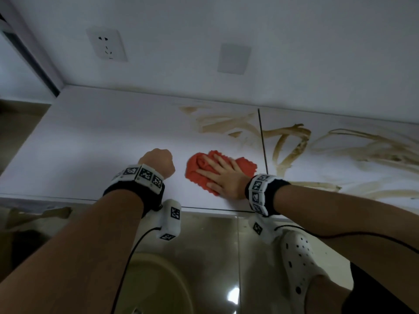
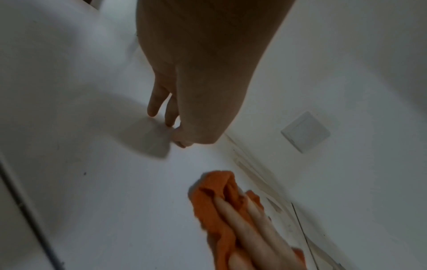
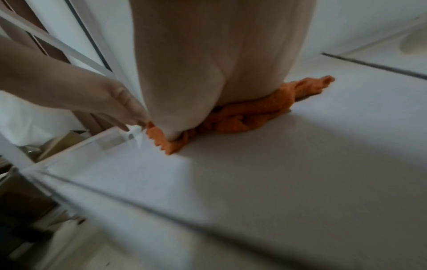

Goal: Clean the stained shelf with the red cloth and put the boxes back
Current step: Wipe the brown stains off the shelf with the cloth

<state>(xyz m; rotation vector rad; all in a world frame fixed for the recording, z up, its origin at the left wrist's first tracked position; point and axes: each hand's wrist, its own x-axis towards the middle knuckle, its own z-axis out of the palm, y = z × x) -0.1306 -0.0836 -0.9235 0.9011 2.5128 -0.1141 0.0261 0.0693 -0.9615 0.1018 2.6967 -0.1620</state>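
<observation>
A: Item: red cloth (image 1: 199, 171), on the shelf (image 1: 90, 141) under the right hand (image 1: 223, 177), fingers spread flat. Left hand (image 1: 158, 162)?
B: Fingertips propped on shelf, holding nothing. Stains (image 1: 290, 141) mostly unwiped; boxes not in view

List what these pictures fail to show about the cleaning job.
- Boxes: in no view.
- Shelf stains: cut off by the head view's right edge.
- Shelf under the red cloth: hidden by the cloth and the right hand.
- Left hand fingers: hidden in the head view; curled toward the shelf, holding nothing in the left wrist view.
</observation>
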